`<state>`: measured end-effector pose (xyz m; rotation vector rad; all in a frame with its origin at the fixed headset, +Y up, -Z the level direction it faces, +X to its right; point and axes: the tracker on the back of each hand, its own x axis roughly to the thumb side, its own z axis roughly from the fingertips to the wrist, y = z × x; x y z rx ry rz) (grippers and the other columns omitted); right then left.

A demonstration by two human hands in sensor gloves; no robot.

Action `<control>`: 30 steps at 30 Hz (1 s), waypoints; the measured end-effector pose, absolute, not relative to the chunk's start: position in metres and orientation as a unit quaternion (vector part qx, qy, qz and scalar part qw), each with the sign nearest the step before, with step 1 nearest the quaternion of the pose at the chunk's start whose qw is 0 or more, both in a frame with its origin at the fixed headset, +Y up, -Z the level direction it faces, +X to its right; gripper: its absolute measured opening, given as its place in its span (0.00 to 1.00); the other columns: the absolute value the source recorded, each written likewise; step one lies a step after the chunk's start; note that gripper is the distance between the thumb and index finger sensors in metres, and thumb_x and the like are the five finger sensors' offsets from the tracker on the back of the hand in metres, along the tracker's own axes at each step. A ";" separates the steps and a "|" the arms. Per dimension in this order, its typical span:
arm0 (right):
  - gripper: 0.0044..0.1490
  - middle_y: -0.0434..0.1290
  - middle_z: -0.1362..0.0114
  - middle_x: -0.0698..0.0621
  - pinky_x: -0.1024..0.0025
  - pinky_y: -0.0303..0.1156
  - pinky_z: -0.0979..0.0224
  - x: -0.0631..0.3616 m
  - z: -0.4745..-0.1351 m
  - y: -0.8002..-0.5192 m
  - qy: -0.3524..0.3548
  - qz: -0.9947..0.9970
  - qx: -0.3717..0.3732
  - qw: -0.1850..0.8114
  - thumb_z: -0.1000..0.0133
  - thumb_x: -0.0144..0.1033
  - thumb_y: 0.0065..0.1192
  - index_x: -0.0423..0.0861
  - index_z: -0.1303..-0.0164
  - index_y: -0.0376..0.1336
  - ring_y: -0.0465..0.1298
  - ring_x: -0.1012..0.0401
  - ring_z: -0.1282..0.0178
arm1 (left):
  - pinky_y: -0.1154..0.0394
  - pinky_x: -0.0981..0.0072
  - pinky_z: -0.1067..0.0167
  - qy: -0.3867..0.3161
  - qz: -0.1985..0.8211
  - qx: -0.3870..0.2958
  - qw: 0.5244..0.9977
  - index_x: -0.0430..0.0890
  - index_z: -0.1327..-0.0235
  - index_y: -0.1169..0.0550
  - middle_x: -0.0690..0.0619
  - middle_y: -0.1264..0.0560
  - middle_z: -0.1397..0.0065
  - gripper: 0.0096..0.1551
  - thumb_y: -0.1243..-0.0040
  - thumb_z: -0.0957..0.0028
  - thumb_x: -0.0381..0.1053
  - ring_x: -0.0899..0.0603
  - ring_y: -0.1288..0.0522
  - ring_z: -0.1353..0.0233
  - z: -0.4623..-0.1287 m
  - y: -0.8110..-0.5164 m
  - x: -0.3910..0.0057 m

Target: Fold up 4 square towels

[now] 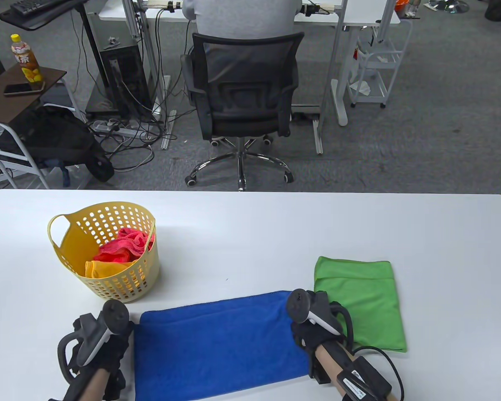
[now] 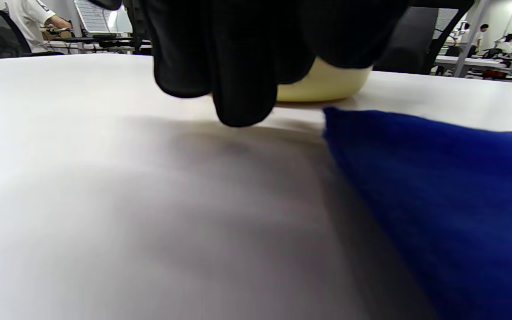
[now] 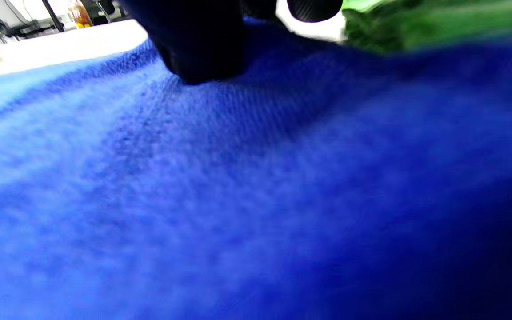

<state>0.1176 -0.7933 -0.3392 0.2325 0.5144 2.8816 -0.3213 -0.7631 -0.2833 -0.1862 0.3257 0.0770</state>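
Note:
A blue towel [image 1: 221,342], folded once into a long strip, lies flat at the table's front edge. My left hand [image 1: 121,336] hovers at its left end. In the left wrist view its gloved fingers [image 2: 238,93] hang loosely over bare table beside the blue towel [image 2: 438,200] and hold nothing. My right hand [image 1: 302,334] is on the towel's right end, and a fingertip [image 3: 202,58] rests on the blue towel [image 3: 238,186]. A folded green towel [image 1: 361,307] lies just right of that hand. Red [image 1: 125,246] and orange [image 1: 104,269] towels sit crumpled in the yellow basket [image 1: 144,275].
The basket stands on the white table [image 1: 254,234] behind my left hand, close to the blue towel's far left corner. An office chair [image 1: 242,104] with a seated person stands beyond the table's far edge.

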 end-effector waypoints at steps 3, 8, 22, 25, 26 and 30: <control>0.25 0.58 0.16 0.27 0.21 0.48 0.30 0.121 -0.332 -0.780 0.165 0.961 0.102 0.196 0.43 0.33 0.65 0.45 0.35 0.66 0.56 0.28 0.21 | 0.44 0.38 0.16 0.153 0.053 -0.090 0.983 0.56 0.30 0.22 0.57 0.16 0.33 0.30 0.39 0.45 0.62 0.43 0.23 0.23 -0.281 -0.761 -0.319; 0.26 0.78 0.37 0.36 0.42 0.73 0.36 0.126 -0.322 -0.769 0.160 0.942 0.108 0.274 0.42 0.34 0.61 0.46 0.32 0.63 0.85 0.57 0.58 | 0.45 0.37 0.16 0.143 0.064 -0.094 0.983 0.57 0.29 0.23 0.57 0.17 0.32 0.31 0.41 0.45 0.63 0.43 0.23 0.22 -0.282 -0.762 -0.317; 0.27 0.82 0.55 0.39 0.58 0.82 0.53 0.183 -0.301 -0.699 0.064 0.955 -0.046 0.285 0.41 0.34 0.65 0.39 0.32 0.65 0.81 0.67 0.81 | 0.44 0.37 0.17 0.122 0.074 -0.081 0.986 0.58 0.25 0.26 0.56 0.18 0.30 0.35 0.46 0.46 0.68 0.42 0.23 0.23 -0.278 -0.756 -0.311; 0.28 0.82 0.54 0.39 0.58 0.82 0.53 0.135 -0.299 -0.692 0.078 0.950 -0.003 0.301 0.40 0.34 0.65 0.38 0.32 0.65 0.82 0.67 0.80 | 0.44 0.37 0.17 0.118 0.073 -0.086 0.987 0.58 0.25 0.26 0.56 0.18 0.30 0.35 0.46 0.46 0.69 0.41 0.23 0.23 -0.278 -0.756 -0.309; 0.28 0.82 0.53 0.39 0.58 0.82 0.52 0.117 -0.299 -0.693 0.085 0.948 0.014 0.306 0.40 0.34 0.64 0.38 0.32 0.64 0.82 0.67 0.79 | 0.44 0.37 0.17 0.117 0.072 -0.086 0.987 0.58 0.25 0.26 0.56 0.18 0.30 0.35 0.46 0.46 0.69 0.41 0.23 0.23 -0.278 -0.756 -0.309; 0.41 0.79 0.39 0.33 0.49 0.80 0.46 0.043 -0.302 -0.714 0.187 0.909 0.094 0.360 0.40 0.43 0.63 0.34 0.22 0.56 0.87 0.60 0.66 | 0.43 0.37 0.17 0.114 0.076 -0.083 0.987 0.58 0.25 0.26 0.56 0.18 0.30 0.36 0.46 0.46 0.69 0.41 0.23 0.23 -0.276 -0.756 -0.309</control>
